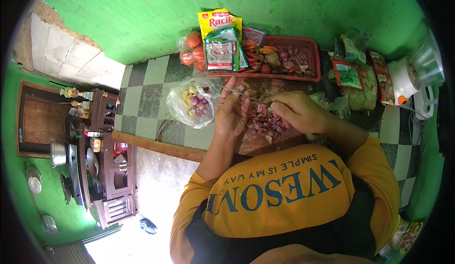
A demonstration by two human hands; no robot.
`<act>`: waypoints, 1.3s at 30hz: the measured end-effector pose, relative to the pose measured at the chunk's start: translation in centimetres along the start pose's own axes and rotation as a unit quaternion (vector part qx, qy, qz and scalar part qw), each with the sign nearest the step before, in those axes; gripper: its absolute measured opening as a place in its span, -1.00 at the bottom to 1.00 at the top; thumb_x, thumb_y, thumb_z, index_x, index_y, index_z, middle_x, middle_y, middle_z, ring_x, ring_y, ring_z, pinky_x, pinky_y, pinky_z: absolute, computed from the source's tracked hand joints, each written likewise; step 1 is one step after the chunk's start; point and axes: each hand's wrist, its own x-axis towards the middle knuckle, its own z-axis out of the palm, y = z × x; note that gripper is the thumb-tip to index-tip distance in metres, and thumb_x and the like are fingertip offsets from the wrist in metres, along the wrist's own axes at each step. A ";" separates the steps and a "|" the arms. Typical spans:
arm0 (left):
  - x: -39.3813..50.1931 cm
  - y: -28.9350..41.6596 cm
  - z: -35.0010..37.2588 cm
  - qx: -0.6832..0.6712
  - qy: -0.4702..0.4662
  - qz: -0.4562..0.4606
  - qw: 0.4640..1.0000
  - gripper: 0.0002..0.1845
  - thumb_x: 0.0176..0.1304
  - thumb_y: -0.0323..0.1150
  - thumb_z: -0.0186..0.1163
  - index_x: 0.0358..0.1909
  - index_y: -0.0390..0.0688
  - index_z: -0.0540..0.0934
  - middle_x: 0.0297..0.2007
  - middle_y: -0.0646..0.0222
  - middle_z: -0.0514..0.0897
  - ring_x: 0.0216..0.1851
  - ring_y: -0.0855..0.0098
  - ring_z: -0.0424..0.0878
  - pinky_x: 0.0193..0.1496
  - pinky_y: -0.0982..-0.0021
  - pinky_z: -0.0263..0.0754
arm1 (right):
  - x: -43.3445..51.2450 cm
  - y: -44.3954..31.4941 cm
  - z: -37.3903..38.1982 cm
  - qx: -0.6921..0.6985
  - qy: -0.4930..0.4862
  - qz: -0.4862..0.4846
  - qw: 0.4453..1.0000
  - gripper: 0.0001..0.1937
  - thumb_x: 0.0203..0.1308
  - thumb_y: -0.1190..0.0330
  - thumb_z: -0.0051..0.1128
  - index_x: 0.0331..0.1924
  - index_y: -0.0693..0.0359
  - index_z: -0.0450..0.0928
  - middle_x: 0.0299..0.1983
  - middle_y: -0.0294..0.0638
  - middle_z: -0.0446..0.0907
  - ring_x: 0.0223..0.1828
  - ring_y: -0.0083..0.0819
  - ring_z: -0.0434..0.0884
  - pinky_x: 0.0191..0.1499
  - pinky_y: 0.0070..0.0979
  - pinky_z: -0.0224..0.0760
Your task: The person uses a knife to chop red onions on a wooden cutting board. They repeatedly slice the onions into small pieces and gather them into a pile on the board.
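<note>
In front of me my right hand (293,111) is closed on the handle end of a knife, whose thin blade (250,97) points left towards my other hand. My left hand (231,111) is palm up, its fingers curled near the blade; a small piece may be between the fingers, too small to tell. Shallot skins (267,121) lie heaped below both hands on a brown board (256,146). Just left of my left hand, a clear plastic bag (174,104) holds peeled shallots (199,104) and pale peeled garlic cloves (188,95).
Behind the board stands a red plastic basket (318,59) with chillies and shallots. Seasoning packets (219,56) lean at its left, beside bagged tomatoes (193,40). Bagged sliced vegetables (362,95) and a blender (401,75) are at the right. The tiled counter's wooden edge (160,146) runs near me.
</note>
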 end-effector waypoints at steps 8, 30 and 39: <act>-0.4 0.0 0.1 0.008 0.016 -0.023 1.000 -0.70 0.24 -0.21 0.15 -0.03 0.00 0.39 -0.23 0.39 0.58 -0.37 0.55 0.58 -0.48 0.66 0.44 | 0.1 -0.3 0.1 0.003 -0.027 0.021 0.999 -0.77 0.27 0.34 -0.06 -0.10 0.31 0.39 -0.45 -0.12 0.53 -0.47 -0.38 0.55 -0.38 -0.48 0.37; -1.0 -1.6 -0.1 0.048 -0.088 -0.041 0.994 -0.85 0.32 -0.29 0.04 -0.22 -0.16 0.45 -0.40 0.32 0.58 -0.68 0.62 0.39 -0.71 0.69 0.19 | 0.4 -0.6 0.9 0.030 0.032 -0.050 0.998 -0.71 0.28 0.33 -0.10 0.01 0.30 0.36 -0.30 -0.07 0.56 -0.26 -0.22 0.60 -0.21 -0.40 0.40; -1.2 -2.1 0.5 0.116 -0.100 0.043 0.987 -0.88 0.25 -0.34 0.14 -0.29 -0.16 0.46 -0.39 0.32 0.60 -0.65 0.58 0.47 -0.65 0.65 0.36 | 0.4 0.8 1.3 -0.027 0.071 -0.070 0.995 -0.66 0.27 0.36 -0.12 0.08 0.33 0.34 -0.17 0.04 0.54 -0.12 -0.06 0.55 -0.10 -0.34 0.39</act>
